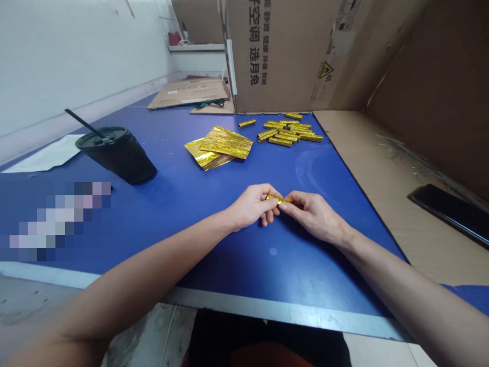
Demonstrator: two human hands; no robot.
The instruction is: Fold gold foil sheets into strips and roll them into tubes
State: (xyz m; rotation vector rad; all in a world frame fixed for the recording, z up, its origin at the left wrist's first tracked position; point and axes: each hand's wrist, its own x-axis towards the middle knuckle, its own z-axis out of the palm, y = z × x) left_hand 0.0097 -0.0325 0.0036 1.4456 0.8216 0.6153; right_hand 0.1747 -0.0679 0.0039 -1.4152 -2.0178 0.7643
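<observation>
1. Both hands are closed on one small foil piece point(278, 199), gold and narrow. The left hand point(252, 206) pinches one end and the right hand point(315, 216) the other, so the piece sits between them, level and partly hidden by the pinch.
2. Thin foil creases easily, so a light, even pressure from both sides looks best, with neither hand pulling harder than the other.
3. The wrists angle inward so the hands meet at the centre. The left forearm point(145, 260) and right forearm point(397, 290) reach in from the near edge of the table point(183, 229), and the hands appear raised just above its blue top.
4. Farther out on the table lie overlapping foil sheets point(218, 149) and a loose cluster of foil rolls point(288, 132). A black cup point(116, 155) with a straw point(82, 122) stands to the left.
</observation>
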